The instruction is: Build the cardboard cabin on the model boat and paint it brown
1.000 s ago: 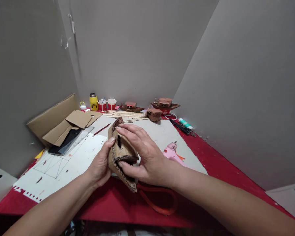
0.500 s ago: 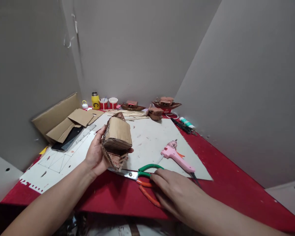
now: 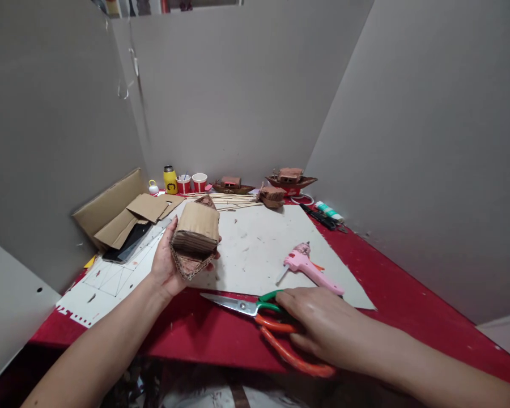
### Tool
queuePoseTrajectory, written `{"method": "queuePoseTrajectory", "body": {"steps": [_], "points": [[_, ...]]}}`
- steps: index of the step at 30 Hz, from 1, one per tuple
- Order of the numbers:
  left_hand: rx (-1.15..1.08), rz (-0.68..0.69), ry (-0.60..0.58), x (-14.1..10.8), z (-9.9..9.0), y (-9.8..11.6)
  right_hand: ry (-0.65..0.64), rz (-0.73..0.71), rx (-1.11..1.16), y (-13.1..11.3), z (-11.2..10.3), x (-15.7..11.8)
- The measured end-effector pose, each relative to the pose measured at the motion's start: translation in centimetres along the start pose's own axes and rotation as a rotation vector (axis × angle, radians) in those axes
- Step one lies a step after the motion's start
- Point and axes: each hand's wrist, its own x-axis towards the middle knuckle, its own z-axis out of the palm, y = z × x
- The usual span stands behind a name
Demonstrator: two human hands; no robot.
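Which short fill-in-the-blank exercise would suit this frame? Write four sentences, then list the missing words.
The left hand holds a model made of corrugated ____.
The right hand is at the scissors, whose handles are orange and ____.
The glue gun is coloured mainly ____.
The bottle beside the paper cups is coloured ____.

Missing words: cardboard; green; pink; yellow.

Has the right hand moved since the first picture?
Yes: right and toward the person. Judged against the pink glue gun, the right hand went from left of it to its near side, where it grips the scissors.
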Motion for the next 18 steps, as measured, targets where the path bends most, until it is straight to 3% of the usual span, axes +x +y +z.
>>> {"method": "queuePoseTrajectory", "body": {"steps": [5,8,11,15,18], "points": [[-0.033,-0.021,-0.054,0.0,-0.3,0.4,0.065,-0.060,0.089,2.8,0.8,-2.6],[-0.065,-0.036,-0.068,-0.1,-0.2,0.5,0.243,-0.126,0.164,4.6,2.0,-3.7],[-0.057,-0.047,-0.009,-0.2,0.2,0.3,0.444,-0.156,0.189,5.2,2.3,-3.7],[-0.058,-0.049,0.094,-0.4,1.0,-0.5,0.598,-0.179,0.063,3.6,-0.1,-2.5],[-0.105,-0.021,0.107,-0.3,1.4,-1.0,0.612,-0.229,-0.042,2.2,-2.3,-1.3]]}}
